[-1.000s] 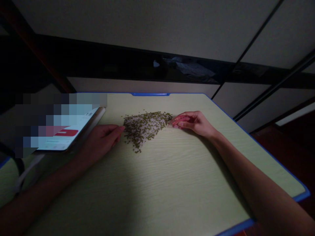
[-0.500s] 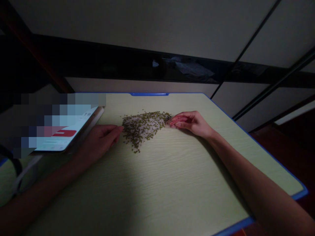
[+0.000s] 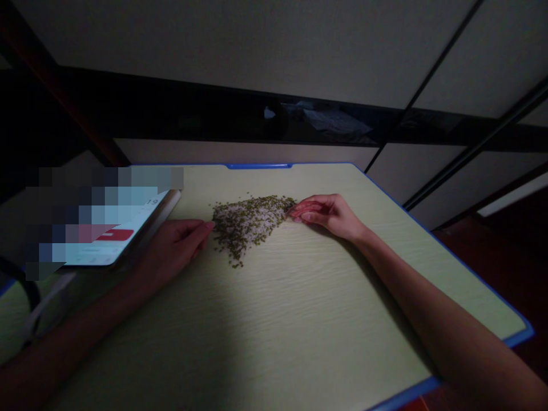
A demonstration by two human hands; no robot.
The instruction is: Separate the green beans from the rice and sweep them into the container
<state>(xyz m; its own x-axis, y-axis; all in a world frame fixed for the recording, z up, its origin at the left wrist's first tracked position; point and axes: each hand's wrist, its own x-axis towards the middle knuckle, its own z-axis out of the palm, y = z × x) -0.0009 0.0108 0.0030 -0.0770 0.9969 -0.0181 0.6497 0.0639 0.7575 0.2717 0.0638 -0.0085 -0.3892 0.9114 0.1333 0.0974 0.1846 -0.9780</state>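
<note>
R hand (image 3: 340, 217): fingers curled over, thumb below, tips at the R end of the heap (image 3: 248, 220); tips blurred, so can't tell if they're pinching grains or just touching. L hand (image 3: 180, 242): thumb & index pressed together, tips right at the heap's L edge; no grain visible btwn them.

Change vs. 1 s ago: v. little. R hand has crept a touch inward, toward the heap; L hand same spot. Most other shift is prob. just the head cam drifting. Heap outline approx. same: wide at L, tapering to R hand, a tail of loose grains trailing to the near side. Colours, green & pale, are mixed thru it, w/ no separate pile by either hand, so I'd judge the work has barely moved on in this interval, & the only real activity is prob. at the R fingertips.

Further out: heap sits mid-bench, toward the far side; bench (image 3: 299, 308) is pale w/ blue edging & a blue lip (image 3: 259, 166) at the back. Device w/ lit screen (image 3: 124, 242) is propped beyond L forearm, part pixelated; its digits look like 19 now, less legible 1 s ago. Dark strap or cable (image 3: 29, 285) nr far L. Behind: pale cabinet (image 3: 257, 45), dark band across it, crumpled cloth-like item (image 3: 338, 121) showing there, dim.
</note>
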